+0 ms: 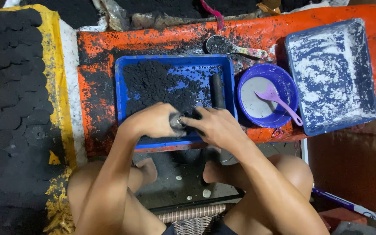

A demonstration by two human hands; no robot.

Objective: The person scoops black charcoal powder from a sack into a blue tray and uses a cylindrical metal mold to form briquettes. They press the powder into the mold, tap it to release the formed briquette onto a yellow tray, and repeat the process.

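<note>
Left hand: left hand (153, 121) curled closed round a small grey metal mould (176, 122), at the 6 o'clock edge of the blue tray; only the end of the mould shows between the fingers.
Right hand: right hand (216, 127) meets it from 3 o'clock; fingertips bent and pressing on the mould's mouth; whether it pinches something of its own I cannot tell.
Mould position: just above the near rim of the blue tray (129, 72), between both hands, over the black powder.
Powder: black powder (153, 82) heaped toward 10 o'clock in the tray; bare blue floor showing toward 2 o'clock.
Roller: black cylinder (217, 90) lying upright along the tray's 3 o'clock wall; untouched.
Nearby: purple bowl (283, 82) with pale contents and a lilac spoon (279, 102) at 3 o'clock of the tray; a second blue tray (362, 69) dusted white further out at 3 o'clock; a blackened spoon (229, 45) at 12 o'clock; all on an orange sheet (96, 48).
Left side: rows of dark round pieces (9, 87) laid overlapping at 9 o'clock, well apart from the hands.
Technique note (judgement): keep the mould over the tray so spill falls back in; press evenly with the right fingertips; steady the left grip so the mould does not tilt; refill from the heap at 10 o'clock rather than the thin patch.
</note>
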